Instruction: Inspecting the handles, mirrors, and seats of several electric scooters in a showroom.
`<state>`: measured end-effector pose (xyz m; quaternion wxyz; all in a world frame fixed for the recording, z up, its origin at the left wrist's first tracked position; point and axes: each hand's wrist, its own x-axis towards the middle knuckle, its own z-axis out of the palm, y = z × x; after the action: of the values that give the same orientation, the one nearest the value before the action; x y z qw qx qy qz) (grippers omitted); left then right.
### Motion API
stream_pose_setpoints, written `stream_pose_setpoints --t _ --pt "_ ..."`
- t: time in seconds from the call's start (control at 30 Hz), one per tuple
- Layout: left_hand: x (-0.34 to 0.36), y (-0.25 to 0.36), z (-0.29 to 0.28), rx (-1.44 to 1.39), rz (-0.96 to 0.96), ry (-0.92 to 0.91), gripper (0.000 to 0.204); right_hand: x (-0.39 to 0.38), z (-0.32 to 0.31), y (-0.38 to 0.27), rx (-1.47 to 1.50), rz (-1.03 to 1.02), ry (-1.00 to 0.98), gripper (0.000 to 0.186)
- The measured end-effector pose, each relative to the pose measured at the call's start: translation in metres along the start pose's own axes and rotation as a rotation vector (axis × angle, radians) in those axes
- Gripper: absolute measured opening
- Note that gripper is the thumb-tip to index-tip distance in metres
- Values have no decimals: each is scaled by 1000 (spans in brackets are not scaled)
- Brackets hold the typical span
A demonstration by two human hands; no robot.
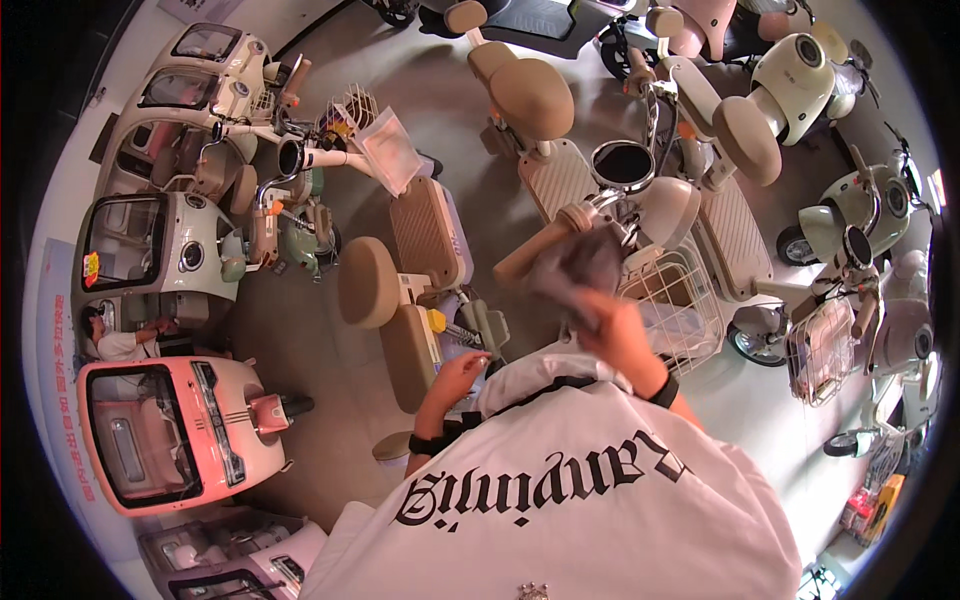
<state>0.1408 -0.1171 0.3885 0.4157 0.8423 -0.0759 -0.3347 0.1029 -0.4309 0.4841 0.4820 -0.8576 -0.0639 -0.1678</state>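
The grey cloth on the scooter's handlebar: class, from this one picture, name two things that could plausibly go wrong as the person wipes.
1. The right hand presses the grey cloth beside the round mirror; a hard sweep might knock it out of angle.
2. The cloth hangs just above the wire basket, so a loose corner could snag on it.

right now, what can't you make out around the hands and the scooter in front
Head view only:
- Right hand: its fingers are buried in the grey cloth, so the grip is hidden.
- The cloth is motion-blurred; its texture is unclear.
- Handlebar grip: its inner end is covered by the cloth.
- Left hand: what its fingertips touch is too small to tell.
- Wire basket: the right wrist and the white shirt hide its near edge.
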Motion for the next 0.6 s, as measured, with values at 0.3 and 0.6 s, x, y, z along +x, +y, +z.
stream_pose_setpoints --t 0.3,0.6 --pt "2 199 -24 205 697 377 28 27 -47 28 -237 99 34 46" --pt "8 236 -1 611 1010 49 54 0 -20 4 101 -19 -387 29"
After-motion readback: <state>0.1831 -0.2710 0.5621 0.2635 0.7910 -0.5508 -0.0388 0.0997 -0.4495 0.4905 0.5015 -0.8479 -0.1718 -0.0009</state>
